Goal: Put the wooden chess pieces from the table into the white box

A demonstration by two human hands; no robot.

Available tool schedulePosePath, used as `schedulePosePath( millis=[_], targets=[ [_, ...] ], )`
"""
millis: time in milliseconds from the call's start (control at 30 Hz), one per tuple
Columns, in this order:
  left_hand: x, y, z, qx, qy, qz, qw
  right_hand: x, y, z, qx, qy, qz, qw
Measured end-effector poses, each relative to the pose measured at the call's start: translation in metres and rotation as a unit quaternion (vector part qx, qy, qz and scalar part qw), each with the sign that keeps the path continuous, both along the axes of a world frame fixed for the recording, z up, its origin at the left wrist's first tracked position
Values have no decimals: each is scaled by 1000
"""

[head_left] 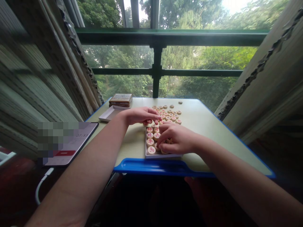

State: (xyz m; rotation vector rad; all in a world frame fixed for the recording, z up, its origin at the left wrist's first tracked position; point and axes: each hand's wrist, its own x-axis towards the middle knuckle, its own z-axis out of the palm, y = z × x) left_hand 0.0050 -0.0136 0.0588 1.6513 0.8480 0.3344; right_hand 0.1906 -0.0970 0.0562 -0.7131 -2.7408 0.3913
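Note:
Round wooden Chinese chess pieces with red characters stand in rows in a shallow white box (163,156) near the table's front. My right hand (178,137) is over the box, its fingers bent down and pinched at a piece (156,147) that they partly cover. The box's right side is mostly hidden beneath that hand. Just beyond the box, my left hand (143,115) has its fingers stretched out to the right, above a few pieces at the box's far edge. More loose pieces (173,119) lie scattered on the table behind both hands.
On the pale table (208,135) with blue edging, a white box lid (111,113) lies at the left, by a stacked pair of boxes (120,99). A phone (71,148) with a white cable (42,183) is at the left edge. Curtains and a green-railed window (156,60) surround the table.

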Motion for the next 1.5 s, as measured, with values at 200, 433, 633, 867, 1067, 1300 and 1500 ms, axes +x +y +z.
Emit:
schedulePosePath(
  millis=[200, 433, 633, 867, 1067, 1300, 1500],
  targets=[
    [0, 0, 0, -2, 7, -11, 1000, 0, 0, 0, -1, -9, 10, 1000],
    [-2, 0, 0, 5, 27, -40, 999, 1, 2, 1, 11, -17, 15, 1000],
    [-8, -3, 5, 27, 119, -151, 981, 3, 3, -2, 4, -16, 7, 1000],
    [-9, -1, 3, 50, 105, -143, 983, 4, 5, -4, 1, -8, 1, 1000],
    [-6, -2, 2, 56, 92, -127, 986, 6, 1, 4, -20, 8, -6, 1000],
    [-5, -3, 2, 60, 76, -109, 989, 8, -3, 8, -44, -29, 16, 998],
    [-4, -3, 2, 64, 79, -106, 989, 9, -4, 9, -46, -42, 9, 998]
  ],
)
